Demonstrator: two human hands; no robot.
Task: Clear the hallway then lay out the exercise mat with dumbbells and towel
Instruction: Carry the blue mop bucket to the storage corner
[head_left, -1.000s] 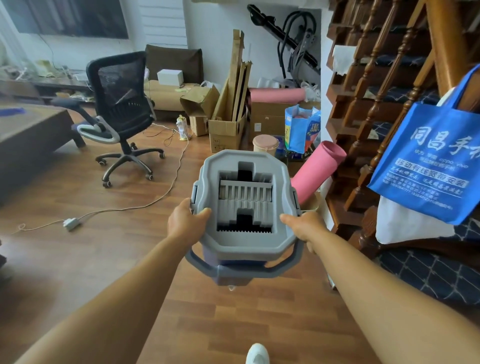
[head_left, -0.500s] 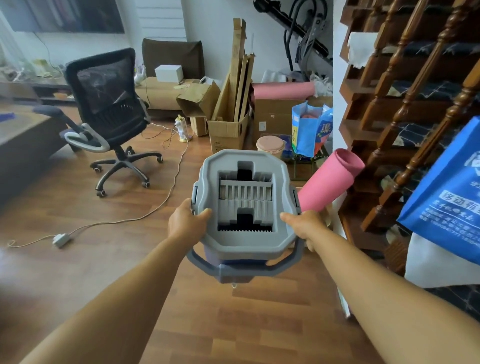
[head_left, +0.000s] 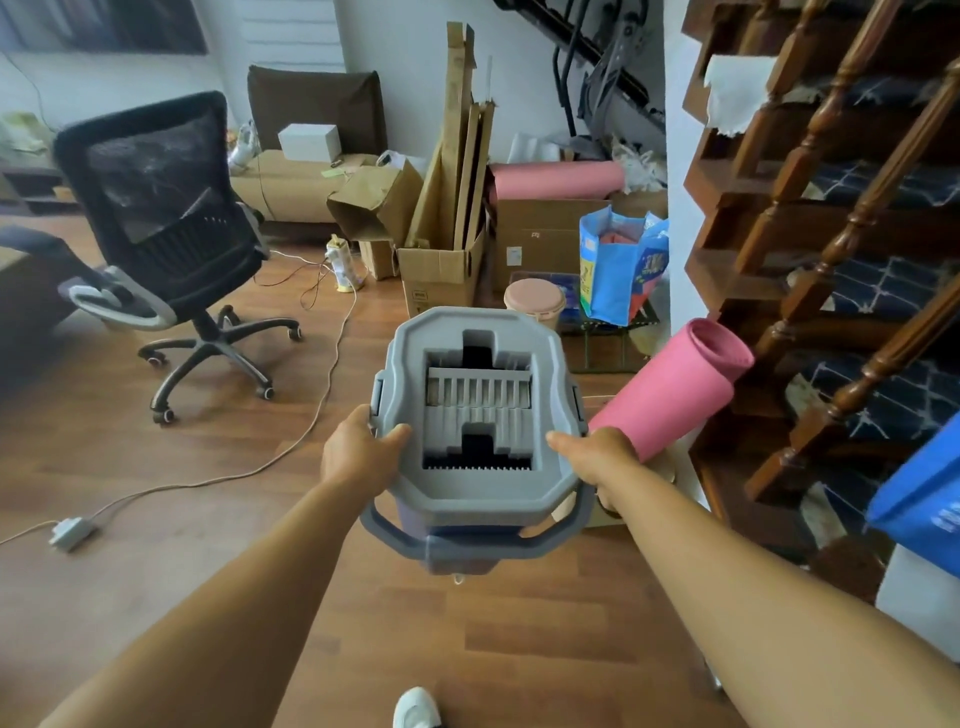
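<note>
Office chair (head_left: 166, 228) stands at left. Centre: we hold the grey mop bucket (head_left: 475, 415) above the wooden floor (head_left: 156, 467), left hand (head_left: 358, 449) and right hand (head_left: 597, 457) gripping its rim (handle hanging down). Right: rolled pink mat (head_left: 675, 389) leans near the staircase (head_left: 831, 234).

We noted a wood-plank floor (head_left: 156, 467) under even daylight — a black mesh office chair (head_left: 171, 223) stood left, cardboard boxes (head_left: 441, 270) against the white wall (head_left: 410, 78), a wooden staircase (head_left: 831, 234) right.
</note>
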